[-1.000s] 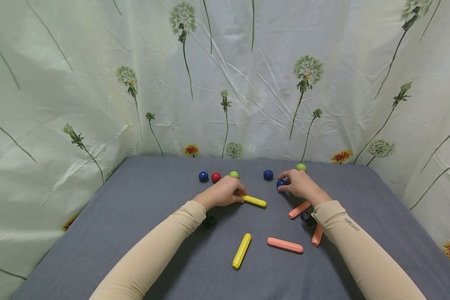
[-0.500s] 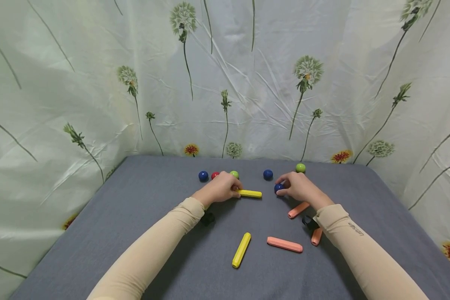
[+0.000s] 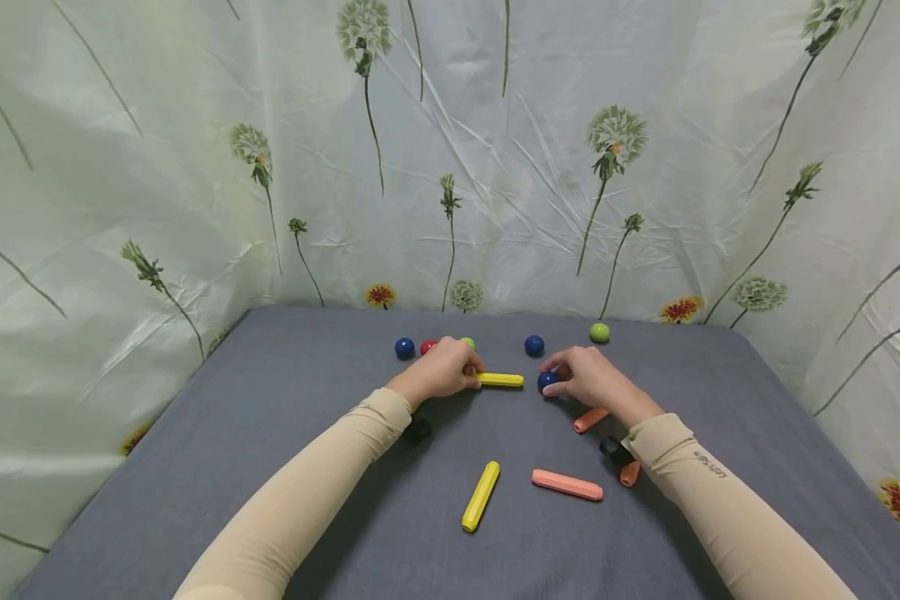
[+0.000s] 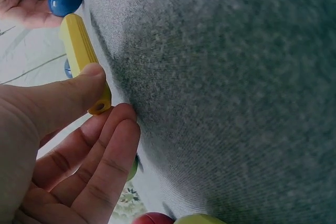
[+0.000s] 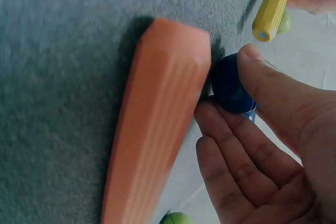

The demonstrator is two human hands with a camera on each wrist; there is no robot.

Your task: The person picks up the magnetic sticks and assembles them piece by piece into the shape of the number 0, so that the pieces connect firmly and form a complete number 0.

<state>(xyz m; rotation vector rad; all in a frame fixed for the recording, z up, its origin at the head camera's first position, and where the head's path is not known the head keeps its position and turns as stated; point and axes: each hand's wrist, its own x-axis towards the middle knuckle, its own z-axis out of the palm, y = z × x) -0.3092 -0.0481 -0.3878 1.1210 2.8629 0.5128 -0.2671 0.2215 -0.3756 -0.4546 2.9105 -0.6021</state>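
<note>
My left hand (image 3: 444, 367) pinches one end of a yellow ribbed stick (image 3: 501, 380) between thumb and fingers. The stick lies level, its free end pointing right; a hole shows in its near end in the left wrist view. My right hand (image 3: 588, 379) holds a glossy blue ball (image 3: 547, 382) between thumb and fingertips, just right of that free end. A small gap separates ball and stick in the head view. An orange stick (image 5: 157, 124) lies beside the right hand's fingers in the right wrist view.
Behind the hands sit a blue ball (image 3: 404, 348), a partly hidden red ball (image 3: 427, 346), another blue ball (image 3: 534, 346) and a green ball (image 3: 599, 332). Nearer lie a yellow stick (image 3: 481, 497) and a salmon stick (image 3: 567, 484). A patterned curtain (image 3: 495, 167) borders the grey cloth-covered table (image 3: 360, 533).
My right hand has carried the blue ball left and slightly nearer me, toward the yellow stick. My left hand has shifted a little left and back, turning the stick from slanted to level.
</note>
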